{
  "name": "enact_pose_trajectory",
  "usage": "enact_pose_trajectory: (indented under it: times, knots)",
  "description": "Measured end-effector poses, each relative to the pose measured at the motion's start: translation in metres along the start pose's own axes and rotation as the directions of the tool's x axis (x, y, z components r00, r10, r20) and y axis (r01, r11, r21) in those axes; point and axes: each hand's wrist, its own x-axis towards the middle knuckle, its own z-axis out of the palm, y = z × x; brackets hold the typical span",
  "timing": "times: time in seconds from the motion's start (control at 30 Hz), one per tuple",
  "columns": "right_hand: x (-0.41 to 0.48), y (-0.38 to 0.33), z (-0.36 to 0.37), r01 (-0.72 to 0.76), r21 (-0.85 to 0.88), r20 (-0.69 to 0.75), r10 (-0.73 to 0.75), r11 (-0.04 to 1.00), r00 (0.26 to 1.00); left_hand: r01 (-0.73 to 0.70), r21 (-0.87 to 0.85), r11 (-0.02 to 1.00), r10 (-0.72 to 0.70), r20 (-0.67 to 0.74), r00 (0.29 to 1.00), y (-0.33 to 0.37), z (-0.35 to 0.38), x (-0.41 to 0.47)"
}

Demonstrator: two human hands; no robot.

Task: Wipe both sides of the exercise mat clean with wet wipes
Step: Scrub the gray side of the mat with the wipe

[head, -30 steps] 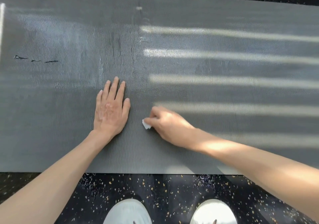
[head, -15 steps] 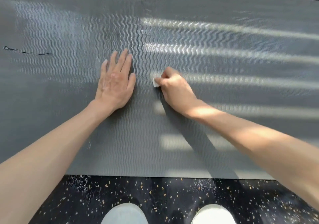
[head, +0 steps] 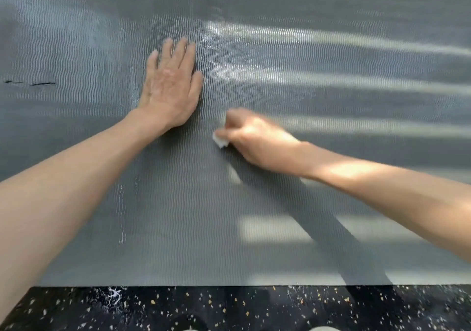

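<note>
A grey exercise mat with a wavy ribbed surface lies flat and fills most of the head view. My left hand rests palm down on it near the middle, fingers spread and pointing away from me. Just to its right and nearer to me, my right hand is closed on a small folded white wet wipe pressed against the mat. Only a corner of the wipe shows past my fingers. The right hand is blurred by motion.
The mat lies on a black speckled floor, with its near edge running straight across. A thin black mark sits on the mat at the left. Wet sheen and bars of sunlight cross the mat's right half.
My right hand with the wipe has slid back toward me from its farther spot half a second ago. My left hand stays flat on the mat. The view has shifted forward, hiding the shoes.
</note>
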Motion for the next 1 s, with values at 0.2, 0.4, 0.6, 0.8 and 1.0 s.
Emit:
enact_pose_trajectory:
  times: [0.2, 0.4, 0.6, 0.8, 1.0]
  knots:
    - [-0.003, -0.009, 0.009, -0.066, 0.031, -0.048, 0.068, 0.997, 0.997, -0.048, 0.0, 0.999, 0.048, 0.006, 0.999, -0.013, 0.002, 0.01]
    - [0.031, 0.029, -0.016, -0.274, -0.001, -0.157, 0.271, 0.962, 0.95, -0.002, -0.047, 0.999, -0.005, -0.141, 0.99, -0.009, 0.003, 0.017]
    - [0.008, 0.0, -0.006, 0.022, 0.026, 0.018, -0.023, 0.999, 1.0, 0.07, 0.025, 0.997, -0.067, -0.097, 0.993, -0.013, 0.006, 0.043]
    - [0.038, 0.041, -0.017, -0.231, -0.003, -0.194, 0.226, 0.973, 0.955, 0.105, 0.045, 0.993, -0.106, 0.014, 0.994, -0.02, 0.018, 0.058]
    - [0.056, 0.051, -0.023, -0.032, -0.024, -0.102, 0.03, 0.999, 0.994, 0.115, 0.042, 0.993, -0.115, 0.005, 0.993, -0.02, 0.017, 0.062]
